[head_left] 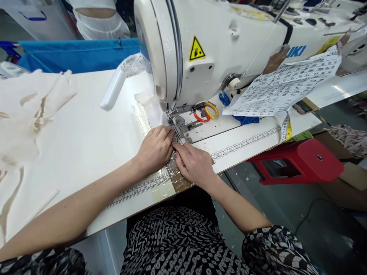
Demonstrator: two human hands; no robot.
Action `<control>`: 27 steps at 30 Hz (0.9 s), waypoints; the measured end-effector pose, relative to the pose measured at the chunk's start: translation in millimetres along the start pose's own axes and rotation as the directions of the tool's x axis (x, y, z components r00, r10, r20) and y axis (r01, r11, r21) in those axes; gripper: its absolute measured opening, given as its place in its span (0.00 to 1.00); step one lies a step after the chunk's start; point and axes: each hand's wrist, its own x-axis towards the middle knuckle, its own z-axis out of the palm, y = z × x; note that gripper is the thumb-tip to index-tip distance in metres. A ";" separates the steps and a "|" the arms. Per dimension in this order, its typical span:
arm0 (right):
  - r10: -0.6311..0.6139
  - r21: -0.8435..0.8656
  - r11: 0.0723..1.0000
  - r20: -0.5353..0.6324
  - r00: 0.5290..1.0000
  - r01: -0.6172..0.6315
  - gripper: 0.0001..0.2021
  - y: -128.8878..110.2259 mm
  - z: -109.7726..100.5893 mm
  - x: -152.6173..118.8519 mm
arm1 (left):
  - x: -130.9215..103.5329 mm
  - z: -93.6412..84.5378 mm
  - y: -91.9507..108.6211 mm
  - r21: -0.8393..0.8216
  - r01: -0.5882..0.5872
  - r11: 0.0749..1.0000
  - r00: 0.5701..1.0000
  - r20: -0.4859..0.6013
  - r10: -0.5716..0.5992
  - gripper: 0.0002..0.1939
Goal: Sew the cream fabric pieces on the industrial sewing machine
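Note:
A white sewing machine (218,49) stands over the tabletop. Just in front of its presser foot, my left hand (156,149) is closed, fingers curled down beside the needle area. A small pale piece of fabric (150,109) lies behind the foot and reaches down to these fingers. My right hand (196,162) is closed too, thumb and forefinger pinched together close to my left fingertips. What the right fingers pinch is hidden. Under both hands runs a brown strip covered with shiny clear tape (178,175).
Pale fabric pieces (25,118) lie at the left. Scissors with red and yellow handles (206,112) rest behind the needle area. A written sheet (283,86) hangs from the machine, near a tape measure (286,129). A red stool (304,162) stands right; another person (100,23) is beyond the table.

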 end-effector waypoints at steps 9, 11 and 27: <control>0.097 -0.197 0.978 0.142 0.985 -0.068 0.18 -15.3 -1.3 7.0 | 2.3 4.2 -8.4 -0.050 0.056 0.997 0.998 -0.009 -0.057 0.21; 0.131 -0.229 0.969 0.168 0.977 -0.090 0.19 -17.4 -1.1 11.9 | 2.8 6.2 -13.6 -0.061 0.048 0.997 0.999 -0.010 -0.049 0.21; -0.190 0.089 0.975 -0.137 0.972 0.204 0.18 -14.7 -5.6 -35.8 | -77.2 -72.4 13.8 0.001 0.131 0.991 0.985 0.118 -0.130 0.16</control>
